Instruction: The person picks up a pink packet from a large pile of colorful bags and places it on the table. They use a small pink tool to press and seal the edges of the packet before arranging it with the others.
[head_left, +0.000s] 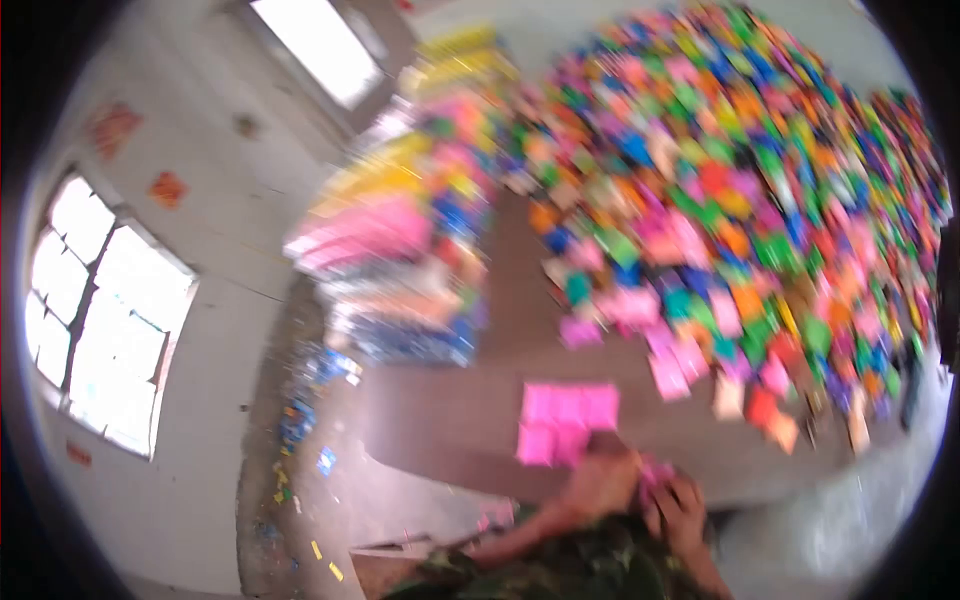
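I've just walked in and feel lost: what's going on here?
A person works at a table with both hands. The right hand is at a small pink piece; blur hides the grip. The left hand is near pink squares laid in two rows. Beyond is a heap of colourful pieces, with a tall stack to its left.

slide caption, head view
Bare hands at a small pink piece beside flat pink squares on a brown table, near a multicoloured heap
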